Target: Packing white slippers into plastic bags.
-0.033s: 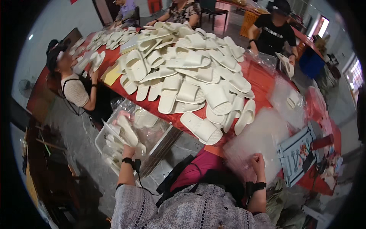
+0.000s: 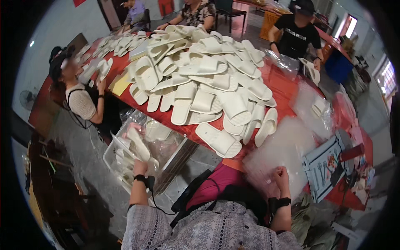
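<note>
White foam slipper (image 2: pixel 139 143), bagged in clear film, gripped in left hand (image 2: pixel 141 166), held over clear plastic bin (image 2: pixel 111 153) beside table edge. Bin half full of similar bagged pairs; grey floor open to its left. Right hand (image 2: pixel 280 177) closed, pinching stack of clear plastic bags (image 2: pixel 280 154) on red table (image 2: pixel 287 89) near its front edge. Heap of white ribbed slippers (image 2: pixel 208 83) fills table middle, little bare cloth around it. Seated co-worker (image 2: pixel 77 98) at left edge, another (image 2: pixel 298 33) across table.
</note>
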Demonstrator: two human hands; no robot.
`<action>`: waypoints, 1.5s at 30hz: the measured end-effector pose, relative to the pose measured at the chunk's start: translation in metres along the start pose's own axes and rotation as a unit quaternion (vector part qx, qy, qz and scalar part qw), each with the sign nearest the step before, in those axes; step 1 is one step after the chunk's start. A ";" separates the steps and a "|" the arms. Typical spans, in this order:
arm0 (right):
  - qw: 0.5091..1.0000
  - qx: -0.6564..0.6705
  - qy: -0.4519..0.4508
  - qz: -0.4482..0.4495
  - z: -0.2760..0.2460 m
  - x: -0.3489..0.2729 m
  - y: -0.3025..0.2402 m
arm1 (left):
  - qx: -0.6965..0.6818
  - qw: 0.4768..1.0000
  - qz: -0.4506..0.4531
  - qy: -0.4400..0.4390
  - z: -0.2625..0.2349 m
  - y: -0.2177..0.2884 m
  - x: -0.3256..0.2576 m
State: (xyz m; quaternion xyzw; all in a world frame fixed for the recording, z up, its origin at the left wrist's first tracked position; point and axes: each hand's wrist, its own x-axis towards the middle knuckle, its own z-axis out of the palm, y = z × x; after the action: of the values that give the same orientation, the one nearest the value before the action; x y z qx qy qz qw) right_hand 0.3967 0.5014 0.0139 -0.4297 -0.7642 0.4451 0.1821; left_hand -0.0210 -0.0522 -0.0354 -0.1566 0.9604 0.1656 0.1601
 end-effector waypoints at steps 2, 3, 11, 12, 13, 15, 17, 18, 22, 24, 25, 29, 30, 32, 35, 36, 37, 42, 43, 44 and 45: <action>1.000 -0.002 0.018 0.008 -0.006 -0.003 0.001 | 0.125 0.987 0.050 0.084 -0.005 0.050 -0.046; 1.000 -0.004 0.010 0.004 -0.003 -0.003 -0.001 | 0.213 0.957 0.133 0.147 -0.006 0.056 -0.064; 0.999 -0.008 0.017 0.034 0.008 -0.003 0.001 | -0.153 0.809 0.567 0.014 0.006 0.219 -0.170; 0.999 0.002 0.019 0.039 0.008 -0.006 0.000 | -0.162 0.802 0.573 -0.039 0.012 0.238 -0.181; 0.999 0.006 0.024 0.038 0.010 -0.006 0.002 | -0.161 0.797 0.582 -0.026 0.026 0.247 -0.182; 0.998 0.011 0.034 0.044 0.010 -0.002 0.022 | -0.134 0.795 0.585 -0.086 0.039 0.279 -0.203; 0.998 -0.010 0.038 0.040 0.008 -0.007 0.009 | -0.119 0.805 0.575 -0.080 0.053 0.292 -0.209; 0.998 -0.034 0.034 0.033 0.008 -0.010 -0.002 | -0.107 0.820 0.558 -0.071 0.059 0.295 -0.210; 0.997 -0.050 0.038 0.039 0.004 -0.011 -0.014 | -0.233 0.826 0.465 -0.217 0.078 0.316 -0.222; 0.996 -0.069 0.037 0.042 0.007 -0.010 -0.018 | -0.290 0.785 0.489 -0.246 0.084 0.325 -0.226; 0.996 -0.066 0.044 0.047 0.005 -0.011 -0.016 | -0.345 0.738 0.506 -0.284 0.082 0.335 -0.238; 0.996 -0.063 0.045 0.051 0.002 -0.009 -0.010 | -0.383 0.684 0.490 -0.381 0.048 0.370 -0.278; 0.996 -0.054 0.042 0.049 0.002 -0.010 -0.008 | -0.388 0.671 0.492 -0.396 0.042 0.376 -0.284; 0.996 -0.049 0.039 0.056 0.004 -0.008 -0.007 | -0.409 0.652 0.492 -0.406 0.025 0.390 -0.303; 0.996 -0.040 0.033 0.067 0.006 -0.011 -0.007 | -0.432 0.633 0.486 -0.420 0.003 0.410 -0.329; 0.996 -0.037 0.031 0.072 0.006 -0.011 -0.007 | -0.459 0.612 0.474 -0.436 -0.003 0.416 -0.339; 0.996 -0.036 0.034 0.070 0.006 -0.012 -0.009 | -0.485 0.591 0.461 -0.451 -0.010 0.422 -0.347; 0.996 -0.055 0.032 0.062 0.003 -0.014 -0.013 | -0.533 0.502 0.478 -0.485 -0.053 0.447 -0.379; 0.996 -0.055 0.037 0.064 0.002 -0.013 -0.010 | -0.532 0.499 0.479 -0.489 -0.062 0.449 -0.387; 0.997 -0.051 0.036 0.048 0.003 -0.011 -0.006 | -0.550 0.472 0.476 -0.498 -0.072 0.450 -0.395; 0.998 -0.046 0.035 0.031 0.003 -0.010 -0.003 | -0.568 0.443 0.472 -0.508 -0.080 0.450 -0.401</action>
State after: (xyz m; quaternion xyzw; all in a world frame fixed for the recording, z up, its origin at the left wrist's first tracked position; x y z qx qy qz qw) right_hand 0.3994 0.4911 0.0156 -0.4767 -0.7634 0.3994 0.1745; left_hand 0.1602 0.4212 0.3009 0.3772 0.3242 0.7742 0.3914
